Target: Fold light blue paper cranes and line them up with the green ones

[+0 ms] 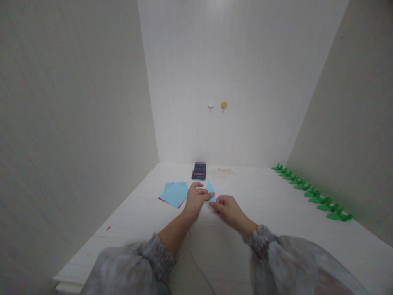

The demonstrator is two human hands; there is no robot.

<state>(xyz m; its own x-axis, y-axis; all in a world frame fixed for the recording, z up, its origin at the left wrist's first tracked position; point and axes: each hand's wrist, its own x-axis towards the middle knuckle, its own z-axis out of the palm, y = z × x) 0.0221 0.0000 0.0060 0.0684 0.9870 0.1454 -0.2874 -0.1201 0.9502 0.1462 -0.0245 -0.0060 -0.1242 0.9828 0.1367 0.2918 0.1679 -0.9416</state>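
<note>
Between my hands, above the middle of the white table, is a small folded piece of light blue paper (210, 187), pointed at its top. My left hand (196, 200) grips its left side, thumb and fingers closing on it. The fingertips of my right hand (225, 207) pinch its lower end. Parts of the paper are hidden behind the fingers. Just left of my left hand lie light blue paper sheets (174, 195) with red edges showing beneath.
A folding phone (199, 171) stands near the back wall. Several green folded paper figures (311, 192) line the right side. A small orange-red piece (108, 228) lies at left. A thin cable (196, 264) runs toward me. Two hooks, white (211, 105) and yellow (224, 105), are on the wall.
</note>
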